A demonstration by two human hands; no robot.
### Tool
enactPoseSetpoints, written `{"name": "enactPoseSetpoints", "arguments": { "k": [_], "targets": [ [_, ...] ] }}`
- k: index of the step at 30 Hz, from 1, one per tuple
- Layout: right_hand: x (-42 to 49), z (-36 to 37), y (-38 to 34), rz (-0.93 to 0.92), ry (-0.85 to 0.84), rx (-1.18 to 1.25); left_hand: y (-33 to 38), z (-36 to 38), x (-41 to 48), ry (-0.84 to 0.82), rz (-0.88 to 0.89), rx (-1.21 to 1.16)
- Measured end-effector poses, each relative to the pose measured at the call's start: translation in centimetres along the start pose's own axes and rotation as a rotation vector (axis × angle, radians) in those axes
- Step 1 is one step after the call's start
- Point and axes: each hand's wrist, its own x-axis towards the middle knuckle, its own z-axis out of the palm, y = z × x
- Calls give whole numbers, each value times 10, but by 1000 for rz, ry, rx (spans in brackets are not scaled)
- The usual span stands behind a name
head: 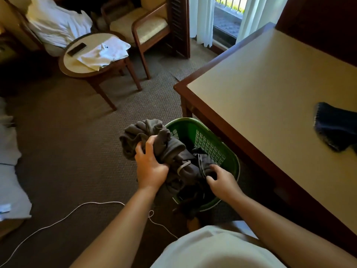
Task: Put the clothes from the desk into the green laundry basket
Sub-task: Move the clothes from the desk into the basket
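My left hand (149, 167) grips a bunched grey garment (152, 134), fingers curled tight into the fabric. The bundle sits above the left rim of the green laundry basket (209, 147), and its lower folds trail down inside, where a pale drawcord loop shows. My right hand (222, 182) is over the near side of the basket, fingers bent and spread, with the fingertips (212, 167) on the dark clothes (202, 163) already piled in it. I cannot tell whether they pinch the cloth or only rest on it.

The basket stands on the brown carpet (67, 151), just beside the left edge of the desk (270, 84). One dark blue garment (336, 126) lies on the desk top at the right, well apart from both hands.

Far to the left is a round side table (73, 68) with a white cloth (104, 53) draped on it and a flat dark device (76, 49) beside the cloth. A wooden armchair (146, 26) with pale cushions stands beyond it. A white cable (58, 221) snakes across the carpet near my left forearm.
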Motion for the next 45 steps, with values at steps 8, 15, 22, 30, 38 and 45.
{"name": "enactPoseSetpoints", "arguments": {
  "k": [8, 15, 22, 30, 38, 45],
  "targets": [
    [2, -10, -15, -124, 38, 152, 26, 14, 5, -11, 91, -134],
    [3, -22, -19, -203, 27, 92, 20, 29, 19, -296, 102, 4],
    [3, -22, -13, -175, 15, 24, -2, 43, 5, -477, 12, 160],
    [-1, -23, -18, -192, 34, -18, 15, 52, -9, -548, 48, 161],
    [-7, -40, -16, -229, 59, -73, 48, 70, -7, -587, 127, 119],
    [39, -41, -28, -338, -149, -443, 30, 88, 6, -522, -13, 92]
  ]
}}
